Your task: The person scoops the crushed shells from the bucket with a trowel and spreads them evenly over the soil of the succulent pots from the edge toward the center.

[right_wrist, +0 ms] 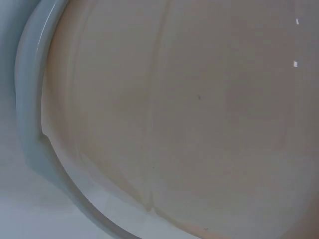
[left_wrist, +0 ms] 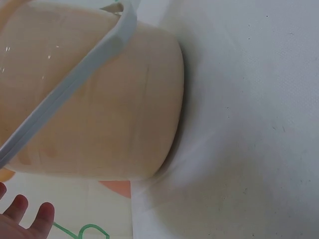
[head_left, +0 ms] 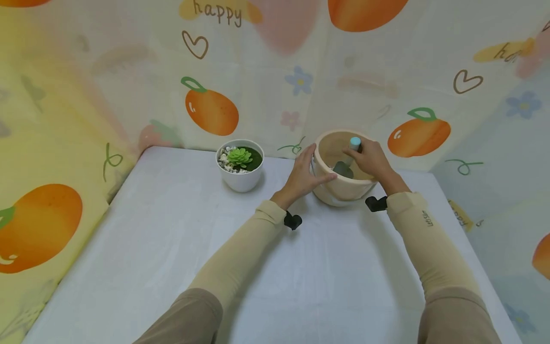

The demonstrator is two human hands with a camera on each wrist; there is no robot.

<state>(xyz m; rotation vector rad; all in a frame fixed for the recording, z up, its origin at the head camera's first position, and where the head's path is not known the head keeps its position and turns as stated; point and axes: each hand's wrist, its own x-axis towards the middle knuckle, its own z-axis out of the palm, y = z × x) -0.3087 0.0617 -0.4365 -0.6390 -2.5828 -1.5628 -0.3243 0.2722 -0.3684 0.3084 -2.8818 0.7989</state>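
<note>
A beige bucket (head_left: 343,188) stands upright at the back right of the table. My left hand (head_left: 301,174) rests against its left side, fingers spread upward and thumb lying along the front rim; some fingertips (left_wrist: 42,219) show past the bucket wall (left_wrist: 99,99) in the left wrist view. Over the bucket's right rim reaches my right hand (head_left: 370,157), which grips the light blue-ended handle of a small shovel (head_left: 343,169). The dark grey blade points down inside the bucket. In the right wrist view the bucket (right_wrist: 174,99) fills the picture, hiding the shovel.
A white pot (head_left: 240,181) with a green succulent (head_left: 239,157) and white pebbles stands left of the bucket. The bucket's grey carrying handle (left_wrist: 75,87) hangs across its front. Fruit-patterned cloth (head_left: 258,71) rises behind the white table (head_left: 172,248).
</note>
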